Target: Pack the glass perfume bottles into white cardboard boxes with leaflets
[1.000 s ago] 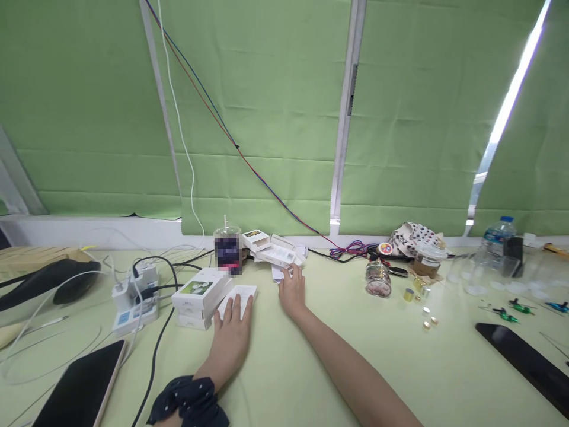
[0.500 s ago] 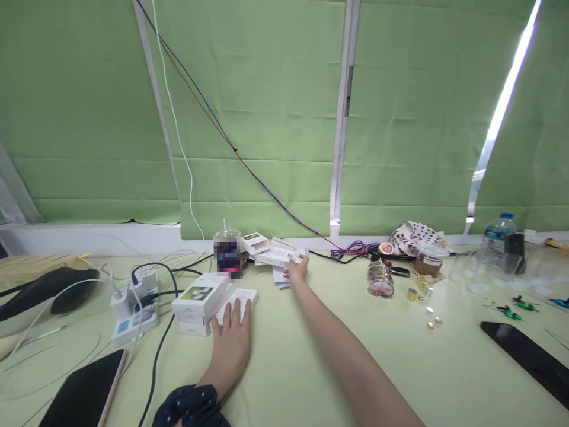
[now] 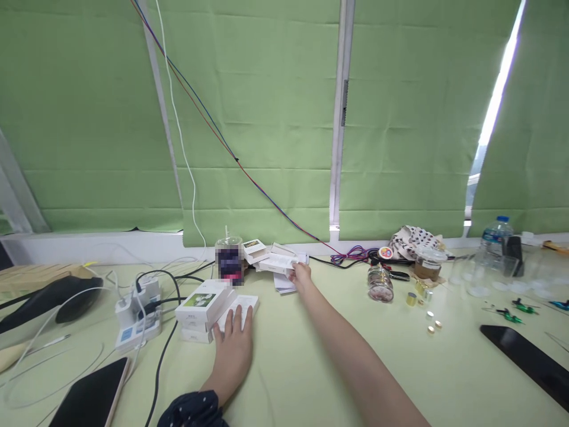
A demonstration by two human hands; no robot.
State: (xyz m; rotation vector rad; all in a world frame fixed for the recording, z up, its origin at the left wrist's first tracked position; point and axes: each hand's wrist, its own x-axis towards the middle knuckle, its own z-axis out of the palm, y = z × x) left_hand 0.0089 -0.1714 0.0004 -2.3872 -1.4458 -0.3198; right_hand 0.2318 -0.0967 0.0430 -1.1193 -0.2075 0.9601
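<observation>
My left hand [image 3: 233, 350] lies with fingers stretched out, their tips resting on a low white box [image 3: 242, 307]. Beside that box, to its left, is a stack of white cartons [image 3: 203, 301] with a green picture on the top one. Farther back, my right hand [image 3: 302, 277] pinches the near right corner of a white box [image 3: 278, 262]. Its fingertips are partly hidden from me. Under and behind this box are folded white papers [image 3: 284, 286] and another white carton [image 3: 255, 250].
A plastic cup [image 3: 229, 261] with a straw stands left of the back boxes. On the left are a power strip [image 3: 137, 332], cables and a tablet [image 3: 91, 394]. To the right are a glass jar [image 3: 380, 284], small caps [image 3: 430, 330] and a black phone-like slab [image 3: 524, 359].
My right hand has shifted slightly and now grips the corner of the back white box, which sits a little differently. My left hand stays on its box. The view has tilted slightly.
</observation>
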